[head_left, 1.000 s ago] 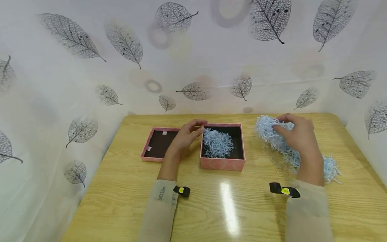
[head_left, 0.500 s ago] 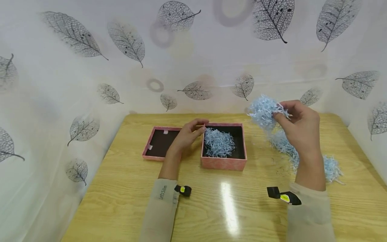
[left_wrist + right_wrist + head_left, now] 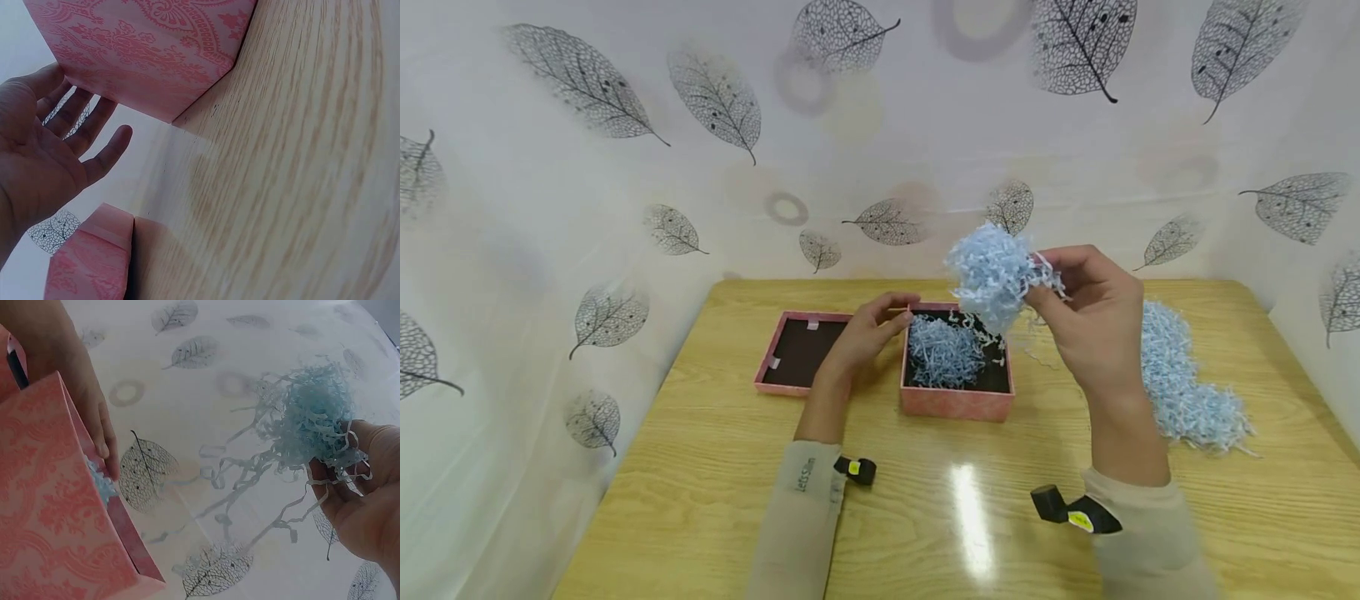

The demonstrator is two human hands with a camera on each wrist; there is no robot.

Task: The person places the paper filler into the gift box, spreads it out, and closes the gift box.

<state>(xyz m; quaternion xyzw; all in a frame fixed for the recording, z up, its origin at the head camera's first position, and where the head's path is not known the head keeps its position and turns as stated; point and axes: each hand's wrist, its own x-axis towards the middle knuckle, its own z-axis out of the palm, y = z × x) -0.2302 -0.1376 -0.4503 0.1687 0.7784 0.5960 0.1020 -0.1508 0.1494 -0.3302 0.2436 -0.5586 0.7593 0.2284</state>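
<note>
My right hand [image 3: 1093, 321] pinches a clump of pale blue paper shreds [image 3: 992, 271], raised over the right back part of a pink patterned box [image 3: 955, 404]. Loose strands trail from the clump, clear in the right wrist view. Inside the dark-lined box, more blue shreds [image 3: 943, 354] lie toward the left. My left hand [image 3: 868, 333] rests at the box's back left corner, its fingers loosely extended and touching the wall; in the left wrist view the little finger of this hand [image 3: 50, 150] stands apart from the pink wall [image 3: 150, 56].
Left of the box lies its pink lid [image 3: 805, 354], dark inside up, partly behind my left hand. A pile of blue shreds [image 3: 1195, 392] spreads on the wooden table [image 3: 910, 508] at the right. A leaf-print cloth [image 3: 880, 150] hangs behind the table.
My right hand has lifted the clump of paper shreds off the pile and carried it left over the box. The left hand has stayed at the box's corner.
</note>
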